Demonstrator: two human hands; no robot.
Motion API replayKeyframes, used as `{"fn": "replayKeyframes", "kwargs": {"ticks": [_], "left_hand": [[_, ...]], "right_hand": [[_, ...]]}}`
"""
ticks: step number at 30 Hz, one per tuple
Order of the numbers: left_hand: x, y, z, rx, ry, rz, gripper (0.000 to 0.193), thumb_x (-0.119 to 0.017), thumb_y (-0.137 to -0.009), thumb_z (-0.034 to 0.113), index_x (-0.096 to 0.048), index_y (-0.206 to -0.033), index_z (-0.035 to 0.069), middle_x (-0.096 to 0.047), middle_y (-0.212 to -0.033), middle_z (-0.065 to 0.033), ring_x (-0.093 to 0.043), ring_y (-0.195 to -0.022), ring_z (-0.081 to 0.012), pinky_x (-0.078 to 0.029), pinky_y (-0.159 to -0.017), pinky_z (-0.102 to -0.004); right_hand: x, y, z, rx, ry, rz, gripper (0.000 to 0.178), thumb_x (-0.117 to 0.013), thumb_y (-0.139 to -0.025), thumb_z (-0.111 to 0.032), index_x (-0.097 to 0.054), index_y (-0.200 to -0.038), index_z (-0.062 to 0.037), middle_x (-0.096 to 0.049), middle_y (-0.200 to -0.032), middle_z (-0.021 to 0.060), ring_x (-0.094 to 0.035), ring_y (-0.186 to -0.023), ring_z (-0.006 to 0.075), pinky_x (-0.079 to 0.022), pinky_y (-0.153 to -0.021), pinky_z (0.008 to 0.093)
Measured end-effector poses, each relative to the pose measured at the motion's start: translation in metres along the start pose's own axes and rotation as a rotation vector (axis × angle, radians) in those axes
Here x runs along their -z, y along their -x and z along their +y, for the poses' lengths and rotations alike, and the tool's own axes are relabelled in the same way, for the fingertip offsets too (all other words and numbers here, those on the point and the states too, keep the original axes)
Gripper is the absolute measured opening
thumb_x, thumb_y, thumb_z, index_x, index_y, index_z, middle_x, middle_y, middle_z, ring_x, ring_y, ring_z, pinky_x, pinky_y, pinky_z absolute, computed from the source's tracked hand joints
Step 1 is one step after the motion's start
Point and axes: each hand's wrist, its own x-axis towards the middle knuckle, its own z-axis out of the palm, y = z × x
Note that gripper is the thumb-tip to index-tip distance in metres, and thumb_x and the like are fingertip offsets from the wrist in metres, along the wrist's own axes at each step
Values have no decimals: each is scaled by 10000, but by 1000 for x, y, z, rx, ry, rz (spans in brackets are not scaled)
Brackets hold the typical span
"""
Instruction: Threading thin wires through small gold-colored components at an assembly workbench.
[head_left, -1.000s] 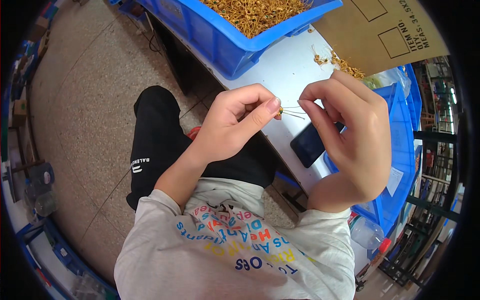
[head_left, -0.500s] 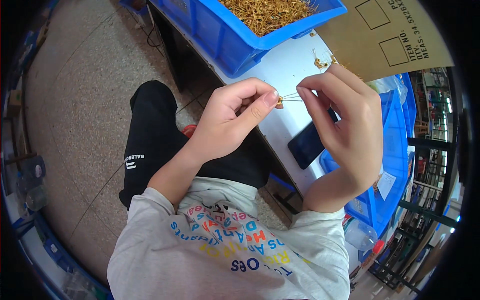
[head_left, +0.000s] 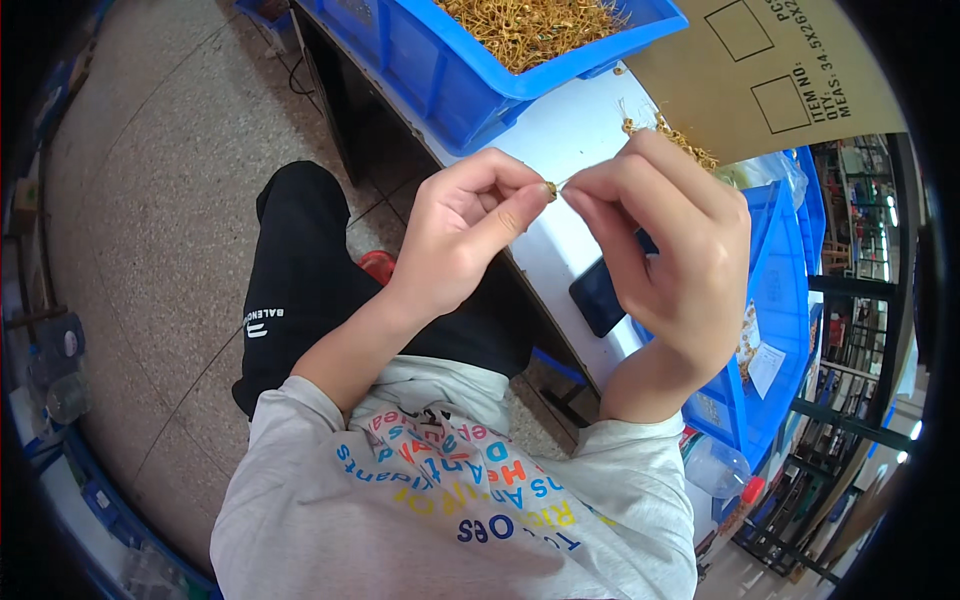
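Observation:
Between the thumb and index finger of my left hand (head_left: pixel 450 240), a small gold-coloured piece (head_left: pixel 551 191) is pinched. Thin wires (head_left: pixel 562 184) run from it to my right hand (head_left: pixel 685 245), whose thumb and forefinger are pressed together on their ends. Both hands are raised above the white table (head_left: pixel 545 245), fingertips close together. The exact shape of the piece is too small to make out. Similar gold wired pieces (head_left: pixel 530 30) fill a blue bin (head_left: pixel 440 80) beyond my hands. More lie in a loose pile (head_left: pixel 682 146) on the table, partly behind my right hand.
A dark phone (head_left: pixel 596 298) lies under my right hand. Cardboard (head_left: pixel 765 85) stands at the far right. Blue trays (head_left: pixel 785 275) and a clear plastic bottle with a red cap (head_left: pixel 718 468) are to the right. The table's edge runs beside my legs.
My right hand has moved left, towards my left hand, and the visible stretch of wire between them is shorter. My left hand has shifted slightly up and left, still pinching the gold piece.

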Motion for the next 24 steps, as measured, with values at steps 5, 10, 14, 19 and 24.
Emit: {"fn": "replayKeyframes", "kwargs": {"ticks": [5,10,14,19,24], "left_hand": [[2,0,0,84,406,15,90,-555,-965,55,-596,-1027,3,-616,-910,-71,-415,-652,-41,-309,-568,-142],[-1,6,-1,127,640,-48,110,-529,-969,36,-575,-1065,6,-632,-978,-106,-415,-655,-47,-297,-568,-142],[1,7,0,35,710,-222,109,-515,-976,37,-570,-1066,9,-640,-1002,-121,-425,-654,-48,-298,-573,-145],[-1,8,1,9,794,-272,100,-521,-971,32,-568,-1057,13,-647,-1007,-124,-426,-640,-52,-307,-585,-157],[-1,7,0,11,757,-305,97,-525,-976,58,-564,-1056,20,-635,-938,-96,-402,-596,-54,-303,-594,-170]], "right_hand": [[5,1,-4,24,-96,-39,112,-709,-687,76,-669,-760,0,-531,-686,29,-414,-540,125,-323,-492,236],[7,0,-5,11,-319,41,119,-704,-670,53,-689,-771,-7,-516,-672,14,-385,-542,104,-273,-491,220],[9,-2,-10,-84,-539,283,141,-706,-648,18,-708,-786,-11,-505,-663,-1,-359,-545,86,-235,-497,209],[12,-1,-2,-250,-572,185,161,-698,-635,-29,-724,-794,-12,-499,-653,-10,-339,-548,74,-211,-504,206],[13,0,3,-233,-614,39,147,-695,-642,-39,-719,-781,1,-497,-638,1,-349,-555,78,-224,-513,206]]}}
